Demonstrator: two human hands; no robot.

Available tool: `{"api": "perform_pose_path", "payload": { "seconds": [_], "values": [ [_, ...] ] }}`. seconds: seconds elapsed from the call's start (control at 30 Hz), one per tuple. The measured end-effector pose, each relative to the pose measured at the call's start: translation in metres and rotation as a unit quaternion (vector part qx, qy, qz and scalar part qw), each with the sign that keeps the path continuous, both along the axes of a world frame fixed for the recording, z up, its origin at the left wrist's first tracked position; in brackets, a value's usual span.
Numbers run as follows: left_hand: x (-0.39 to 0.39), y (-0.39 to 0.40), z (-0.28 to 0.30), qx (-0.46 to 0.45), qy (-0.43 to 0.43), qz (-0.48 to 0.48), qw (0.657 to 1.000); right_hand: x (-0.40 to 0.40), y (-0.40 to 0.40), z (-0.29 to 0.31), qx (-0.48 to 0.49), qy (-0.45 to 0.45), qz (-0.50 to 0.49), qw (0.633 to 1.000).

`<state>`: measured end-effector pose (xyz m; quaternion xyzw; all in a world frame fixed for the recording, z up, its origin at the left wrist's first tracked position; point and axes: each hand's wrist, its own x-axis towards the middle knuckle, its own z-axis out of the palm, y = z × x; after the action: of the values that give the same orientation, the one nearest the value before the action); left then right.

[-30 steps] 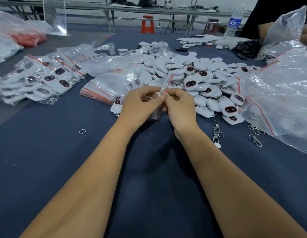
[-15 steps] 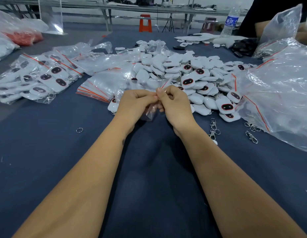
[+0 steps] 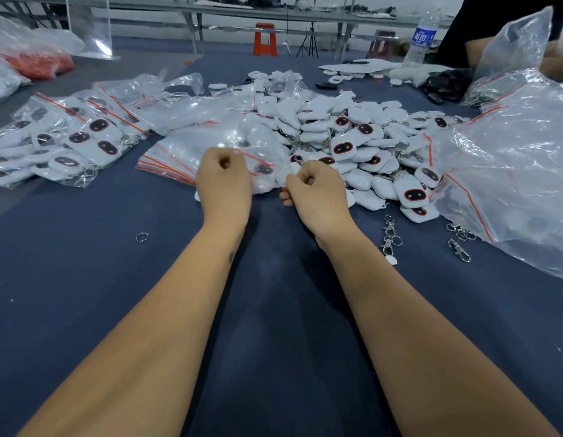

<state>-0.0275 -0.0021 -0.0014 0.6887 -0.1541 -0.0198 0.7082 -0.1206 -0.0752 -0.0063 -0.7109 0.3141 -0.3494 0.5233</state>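
Now the small zip bag (image 3: 266,175) lies low and stretched sideways between the two hands, resting on the near edge of the stack of empty bags (image 3: 176,152). A second ago it was held up on end, with both hands pinched together at its top. Its red zip line runs slantwise from one fist toward the other, and the white keychain (image 3: 263,169) inside shows its dark oval face through the plastic.

The left hand (image 3: 223,184) and the right hand (image 3: 319,197) have drawn apart and dropped toward the counter (image 3: 273,326). Both have their fingers (image 3: 285,197) curled tight into fists. Each end of the bag runs into a fist, so both seem to be pinching it, though the pinch itself is hidden behind the backs of the hands.

Drawing the hands apart along the strip looks like the closing stroke of the seal. If so, this piece is packed and only needs setting aside with the filled bags (image 3: 68,143) on the left.

Just beyond the right hand lies the heap of loose keychains (image 3: 352,137), the likely source of the next piece. Metal clasps (image 3: 389,234) lie near the right wrist, and a split ring (image 3: 141,237) lies apart on the left.
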Motion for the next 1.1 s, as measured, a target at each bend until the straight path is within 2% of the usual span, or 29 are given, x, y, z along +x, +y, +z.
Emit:
{"api": "perform_pose_path", "payload": {
  "seconds": [0.07,0.17,0.23,0.33,0.4,0.47,0.57,0.67,0.73,0.8,0.9,1.0,1.1],
  "values": [
    [0.003,0.002,0.002,-0.055,-0.016,0.060,0.997,0.001,0.003,0.001,-0.010,0.015,-0.018,1.000],
    [-0.001,0.003,0.001,-0.083,-0.103,0.048,0.990,0.002,0.005,0.001,0.012,-0.002,-0.033,0.999],
    [-0.001,0.000,-0.004,-0.027,-0.149,-0.023,0.988,0.002,0.003,0.001,0.045,-0.044,-0.031,0.998],
    [-0.003,-0.003,-0.011,0.098,-0.155,-0.155,0.971,0.001,0.001,0.003,0.054,-0.078,-0.026,0.995],
    [-0.005,-0.004,-0.012,0.117,-0.170,-0.164,0.965,0.001,0.001,0.003,0.041,-0.079,-0.034,0.995],
    [-0.002,-0.001,-0.008,0.064,-0.168,-0.109,0.978,0.000,0.000,0.003,0.028,-0.076,-0.051,0.995],
    [0.010,0.006,0.000,-0.036,-0.092,-0.034,0.994,0.000,0.003,0.006,0.014,-0.076,-0.042,0.996],
    [0.018,0.010,0.004,-0.064,-0.078,0.034,0.994,0.003,0.017,0.006,-0.018,-0.067,0.018,0.997],
    [0.025,0.017,0.011,-0.103,-0.106,0.117,0.982,0.005,0.025,0.004,-0.098,-0.006,0.050,0.994],
    [0.033,0.027,0.017,-0.140,-0.153,0.194,0.959,0.009,0.029,0.001,-0.235,0.077,0.094,0.964],
    [0.043,0.037,0.020,-0.156,-0.186,0.247,0.938,0.019,0.036,-0.001,-0.396,0.143,0.169,0.891],
    [0.040,0.034,0.016,-0.112,-0.203,0.219,0.948,0.026,0.043,-0.007,-0.467,0.228,0.221,0.826],
    [0.036,0.025,0.006,-0.041,-0.182,0.145,0.972,0.026,0.041,-0.013,-0.490,0.273,0.211,0.801]
  ]
}}
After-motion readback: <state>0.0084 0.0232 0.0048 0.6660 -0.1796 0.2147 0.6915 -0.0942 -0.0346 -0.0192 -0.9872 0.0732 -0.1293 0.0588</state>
